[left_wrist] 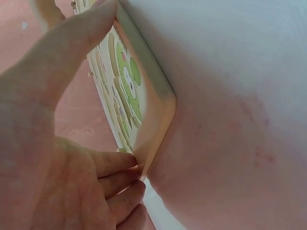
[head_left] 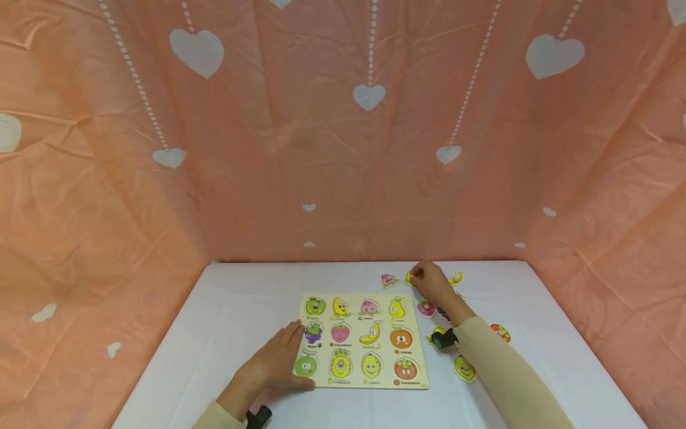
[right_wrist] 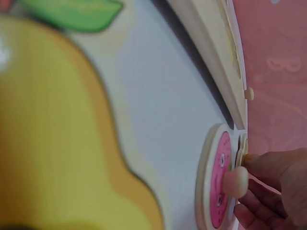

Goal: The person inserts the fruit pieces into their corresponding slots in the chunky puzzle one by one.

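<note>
A pale wooden fruit puzzle board (head_left: 360, 385) lies on the white table, with fruit pictures in rows. My left hand (head_left: 273, 361) rests at its near left corner, fingers along the left edge and thumb at the front edge. The left wrist view shows this corner (left_wrist: 156, 115) between thumb and fingers. Beyond the board's far right corner, my right hand (head_left: 433, 281) pinches a yellow fruit puzzle piece (head_left: 408, 278), mostly covered by the fingers. A peach piece (head_left: 389, 280) lies to its left, a banana piece (head_left: 456, 278) to its right.
Right of the board lie a pink strawberry-like piece (head_left: 426, 308) with a knob, a grape piece (head_left: 442, 314), a lemon piece (head_left: 464, 369) and a red-orange piece (head_left: 500, 332). My right forearm crosses above several pieces. An orange cloth with white hearts (head_left: 368, 97) hangs behind the table.
</note>
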A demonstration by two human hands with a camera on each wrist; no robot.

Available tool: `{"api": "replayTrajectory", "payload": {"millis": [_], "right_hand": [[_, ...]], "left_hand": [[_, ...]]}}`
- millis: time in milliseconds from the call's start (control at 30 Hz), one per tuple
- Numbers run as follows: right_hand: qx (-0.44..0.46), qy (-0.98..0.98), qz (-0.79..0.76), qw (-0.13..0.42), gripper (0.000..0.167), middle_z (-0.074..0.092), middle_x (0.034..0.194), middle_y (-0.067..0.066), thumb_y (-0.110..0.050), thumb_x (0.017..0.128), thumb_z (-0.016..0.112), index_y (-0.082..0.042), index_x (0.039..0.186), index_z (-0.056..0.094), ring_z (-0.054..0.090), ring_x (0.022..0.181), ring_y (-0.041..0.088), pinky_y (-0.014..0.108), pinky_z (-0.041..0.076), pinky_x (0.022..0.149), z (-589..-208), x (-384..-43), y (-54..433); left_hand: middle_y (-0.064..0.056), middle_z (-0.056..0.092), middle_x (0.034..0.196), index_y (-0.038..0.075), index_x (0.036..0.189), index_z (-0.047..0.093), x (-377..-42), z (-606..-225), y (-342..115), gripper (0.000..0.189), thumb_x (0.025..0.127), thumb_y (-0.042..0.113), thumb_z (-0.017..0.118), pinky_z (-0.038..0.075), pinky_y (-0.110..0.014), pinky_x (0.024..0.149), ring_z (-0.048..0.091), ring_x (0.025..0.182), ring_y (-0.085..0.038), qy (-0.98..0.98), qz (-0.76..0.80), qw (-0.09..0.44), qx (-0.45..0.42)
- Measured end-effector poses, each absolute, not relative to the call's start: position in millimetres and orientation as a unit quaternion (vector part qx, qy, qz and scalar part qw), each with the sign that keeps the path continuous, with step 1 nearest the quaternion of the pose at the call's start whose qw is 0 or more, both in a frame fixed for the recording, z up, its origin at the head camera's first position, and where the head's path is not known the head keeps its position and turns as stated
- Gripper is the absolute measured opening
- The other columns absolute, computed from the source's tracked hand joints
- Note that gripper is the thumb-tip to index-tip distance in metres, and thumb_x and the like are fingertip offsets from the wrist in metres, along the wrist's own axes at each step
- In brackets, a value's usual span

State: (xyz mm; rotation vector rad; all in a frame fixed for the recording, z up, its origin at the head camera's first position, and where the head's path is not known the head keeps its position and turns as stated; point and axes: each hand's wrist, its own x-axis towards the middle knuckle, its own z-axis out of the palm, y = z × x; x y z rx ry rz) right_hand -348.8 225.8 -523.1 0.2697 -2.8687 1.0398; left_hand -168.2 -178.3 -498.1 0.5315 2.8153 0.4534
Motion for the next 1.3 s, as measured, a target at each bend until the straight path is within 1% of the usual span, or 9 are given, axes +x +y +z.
{"api": "replayTrajectory", "payload": {"millis": [133,267,400,667,833,967,1200,1300], "right_hand": [[0.083,-0.934,0.344,0.048,0.016,0.071,0.104,0.013,-0.011,0.101,0.071,0.002,0.110,0.073,0.065,0.096,0.027,0.048,0.060,0.092,-521.5,-347.6,225.1],[0.075,-0.928,0.361,0.047,0.017,0.070,0.104,0.013,-0.012,0.102,0.070,0.002,0.112,0.073,0.062,0.095,0.027,0.044,0.059,0.087,-517.5,-345.2,222.9],[0.074,-0.923,0.374,0.046,0.018,0.069,0.106,0.012,-0.013,0.102,0.071,0.001,0.113,0.073,0.061,0.096,0.026,0.041,0.057,0.086,-513.8,-342.8,220.3],[0.103,-0.916,0.384,0.059,0.013,0.069,0.106,0.012,-0.011,0.102,0.071,0.000,0.109,0.074,0.061,0.099,0.027,0.042,0.057,0.088,-510.5,-338.5,210.0],[0.124,-0.915,0.378,0.069,0.010,0.069,0.107,0.012,-0.009,0.101,0.072,-0.001,0.107,0.075,0.063,0.101,0.029,0.046,0.058,0.092,-508.6,-334.9,200.1],[0.137,-0.911,0.382,0.073,0.009,0.070,0.108,0.012,-0.008,0.100,0.074,-0.002,0.106,0.075,0.064,0.102,0.030,0.048,0.059,0.093,-505.7,-331.6,192.6],[0.161,-0.906,0.384,0.076,0.007,0.069,0.106,0.012,-0.006,0.098,0.075,-0.002,0.104,0.075,0.065,0.101,0.029,0.047,0.059,0.093,-503.8,-327.2,179.4],[0.170,-0.901,0.392,0.070,0.007,0.068,0.106,0.012,-0.005,0.098,0.076,-0.001,0.104,0.075,0.064,0.100,0.028,0.045,0.059,0.092,-503.4,-325.3,173.9]], "left_hand": [[-0.030,0.030,0.170,-0.013,0.159,0.036,-168.6,-498.0,-178.4,0.128,0.071,0.056,0.097,0.027,-0.053,0.133,0.029,0.160,-0.043,0.964,0.155,0.121,0.181],[-0.030,0.030,0.170,-0.014,0.159,0.035,-168.6,-497.7,-178.5,0.128,0.071,0.056,0.097,0.027,-0.053,0.133,0.029,0.160,-0.043,0.964,0.155,0.121,0.179],[-0.030,0.030,0.170,-0.014,0.159,0.035,-168.3,-497.8,-178.5,0.128,0.071,0.055,0.097,0.027,-0.053,0.133,0.029,0.160,-0.043,0.964,0.158,0.122,0.178],[-0.030,0.030,0.170,-0.013,0.160,0.035,-169.2,-499.1,-178.7,0.128,0.072,0.057,0.096,0.027,-0.053,0.133,0.029,0.160,-0.043,0.964,0.152,0.126,0.178],[-0.031,0.030,0.170,-0.014,0.159,0.035,-169.1,-500.3,-178.6,0.128,0.072,0.058,0.096,0.027,-0.053,0.133,0.029,0.160,-0.043,0.964,0.147,0.124,0.182],[-0.031,0.031,0.170,-0.014,0.159,0.035,-168.6,-499.8,-178.3,0.128,0.072,0.057,0.096,0.028,-0.054,0.133,0.030,0.160,-0.043,0.964,0.148,0.121,0.185],[-0.031,0.031,0.169,-0.014,0.159,0.036,-168.4,-498.8,-177.9,0.127,0.072,0.057,0.096,0.028,-0.054,0.133,0.030,0.160,-0.043,0.964,0.147,0.120,0.187],[-0.031,0.031,0.169,-0.015,0.158,0.036,-168.5,-499.1,-177.8,0.127,0.072,0.057,0.096,0.028,-0.054,0.133,0.030,0.160,-0.043,0.964,0.148,0.121,0.186]]}}
